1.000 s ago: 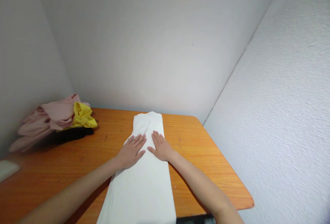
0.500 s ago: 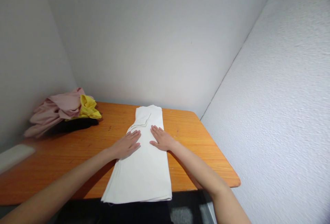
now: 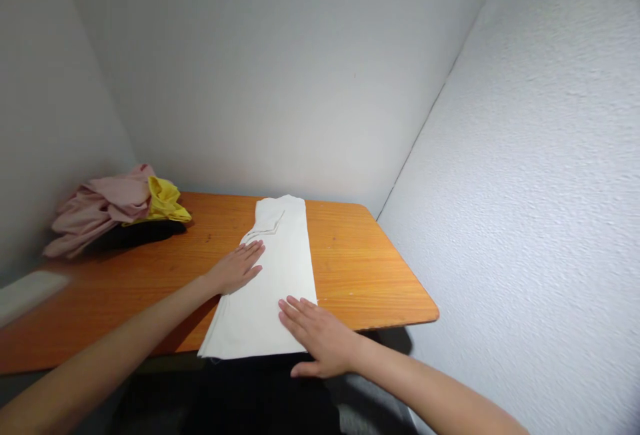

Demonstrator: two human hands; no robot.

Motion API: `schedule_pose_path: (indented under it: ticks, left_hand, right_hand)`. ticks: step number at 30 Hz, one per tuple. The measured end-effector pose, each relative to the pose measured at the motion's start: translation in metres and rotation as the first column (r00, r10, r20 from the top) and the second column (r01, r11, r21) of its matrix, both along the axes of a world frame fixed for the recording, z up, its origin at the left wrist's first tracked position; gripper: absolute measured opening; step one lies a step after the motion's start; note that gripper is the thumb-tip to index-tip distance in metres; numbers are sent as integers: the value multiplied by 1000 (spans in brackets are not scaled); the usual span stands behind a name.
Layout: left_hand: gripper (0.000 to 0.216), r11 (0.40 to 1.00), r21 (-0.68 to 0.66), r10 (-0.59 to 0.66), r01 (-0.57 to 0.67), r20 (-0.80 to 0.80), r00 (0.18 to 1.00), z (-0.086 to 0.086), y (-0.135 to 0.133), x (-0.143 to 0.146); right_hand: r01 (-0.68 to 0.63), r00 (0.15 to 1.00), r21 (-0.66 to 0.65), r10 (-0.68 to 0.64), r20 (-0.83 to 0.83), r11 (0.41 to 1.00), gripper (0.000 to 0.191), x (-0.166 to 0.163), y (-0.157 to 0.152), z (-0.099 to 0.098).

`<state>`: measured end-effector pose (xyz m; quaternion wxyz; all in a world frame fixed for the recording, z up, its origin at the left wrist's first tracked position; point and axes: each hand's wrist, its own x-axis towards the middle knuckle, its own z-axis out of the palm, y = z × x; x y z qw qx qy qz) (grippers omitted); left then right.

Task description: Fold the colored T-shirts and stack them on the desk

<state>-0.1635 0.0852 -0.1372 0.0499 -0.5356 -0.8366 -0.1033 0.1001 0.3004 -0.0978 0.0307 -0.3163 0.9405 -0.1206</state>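
One long folded white cloth (image 3: 273, 275) lies lengthwise on one orange wooden table (image 3: 360, 268), running from the near edge toward the far wall. Its near end sits flush with the table's front edge, where several stacked layers show. One small folded flap lies on top at the far end.

My left hand (image 3: 235, 268) lies palm down, fingers stretched out and slightly fanned, flat on the cloth's left edge about midway along it, gripping nothing.

My right hand (image 3: 317, 338) is also palm down and flat, fingers extended. Its fingertips rest on the cloth's near right corner, while the palm overhangs the table's front edge. It pinches nothing.

At the table's far left corner, well apart from the white cloth, is one heap of three items: one crumpled pink cloth (image 3: 100, 208), one yellow cloth (image 3: 163, 200) touching it, and one black cloth (image 3: 135, 235) underneath both.

One pale flat object (image 3: 25, 288) sits at the left edge of view, too blurred to identify.
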Motion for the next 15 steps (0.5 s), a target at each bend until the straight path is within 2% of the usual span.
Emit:
schedule_pose_path:
  ticks: [3,6,11,13,15]
  left_hand:
    - [49,994,-19,-111,111,-17,994,17,-11,17]
    - [50,971,-80,-225,225,10,974,30,-30,44]
    - [63,974,-94,-205,208,34,978,36,-73,82]
    - [70,977,-71,-200,202,35,979,35,-91,94]
    - [88,975,-58,-212,214,43,976,31,-107,105]
  right_hand:
    - [14,999,83,-10,-53,996,100,17,6,-9]
    - [99,979,163,-67,-191,982,84,22,14,-28]
    - [234,880,169,-135,-456,957,63,20,17,-61]
    - [237,857,147,-136,-497,960,61,19,16,-66]
    - [228,846,137,-126,-518,964,62,19,17,-66]
